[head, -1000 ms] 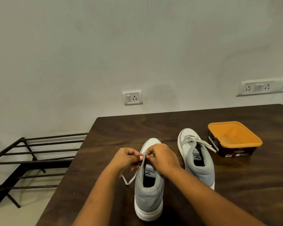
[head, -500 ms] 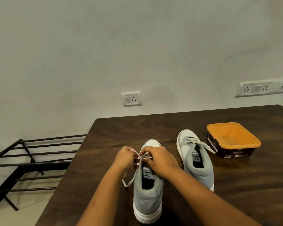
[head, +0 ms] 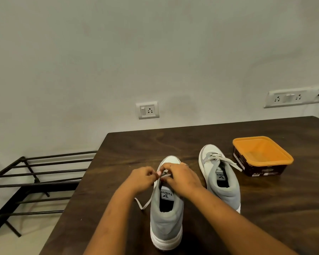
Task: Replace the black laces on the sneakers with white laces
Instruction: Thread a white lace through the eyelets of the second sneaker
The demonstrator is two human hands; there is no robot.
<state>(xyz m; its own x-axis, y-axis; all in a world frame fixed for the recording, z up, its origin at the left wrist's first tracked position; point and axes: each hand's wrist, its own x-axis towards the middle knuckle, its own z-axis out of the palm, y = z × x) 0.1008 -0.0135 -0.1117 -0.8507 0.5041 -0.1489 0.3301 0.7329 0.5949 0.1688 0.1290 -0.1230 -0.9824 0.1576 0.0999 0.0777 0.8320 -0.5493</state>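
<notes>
Your two hands meet over the front of the near sneaker (head: 167, 223), which stands on the dark wood counter (head: 265, 208) with its heel toward you and its toe pointing at the wall. Your left hand (head: 142, 178) sits at the sneaker's left edge with the fingers curled in, pinching the white lace (head: 143, 205) just above the tongue. Your right hand (head: 180, 178) lies across the sneaker's upper from the right, knuckles up, its fingertips closed on the same lace right beside the left thumb. The hands hide how far the lace runs through the eyelets. One loose end drops off the sneaker's left side and lies on the counter close to it.

Right of that sneaker, just apart from it and a little farther from you, stands the second sneaker (head: 223, 183), already threaded with a pale lace whose ends trail off its right side. Farther right of the near sneaker is an open orange tub (head: 261, 155) with dark sides. Left of the sneaker, beyond the counter's edge, a black metal rack (head: 35, 181) stands on the floor.
</notes>
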